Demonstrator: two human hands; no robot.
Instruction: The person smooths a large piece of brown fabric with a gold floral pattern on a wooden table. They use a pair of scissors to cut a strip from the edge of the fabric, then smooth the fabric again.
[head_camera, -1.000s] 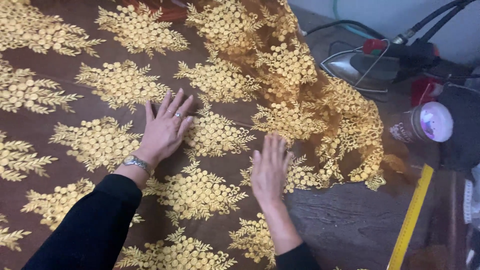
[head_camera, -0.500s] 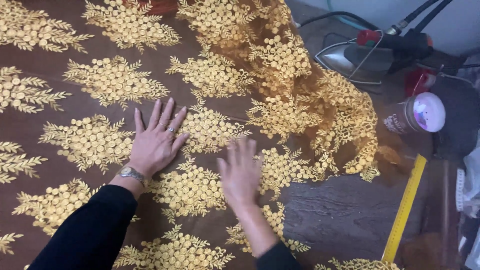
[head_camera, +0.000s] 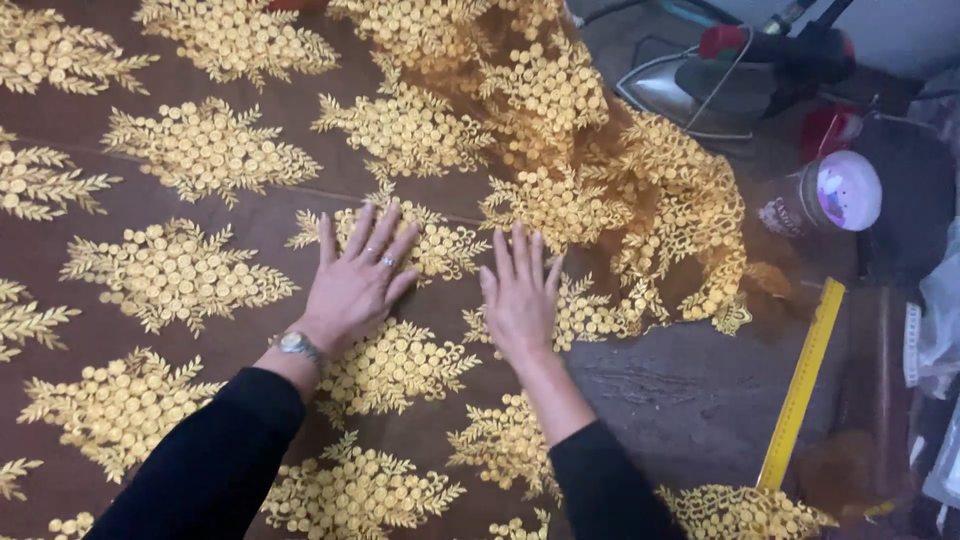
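Brown lace fabric (head_camera: 180, 250) with gold embroidery lies spread; left hand (head_camera: 355, 285) and right hand (head_camera: 520, 300) press flat, open-palmed. Smoothing under way; bunched edge (head_camera: 650, 200) apparently next.

A dark grey work surface (head_camera: 690, 400) fills the lower right. At its far edge stand an iron (head_camera: 690, 90) and a yellow ruler (head_camera: 803, 385).
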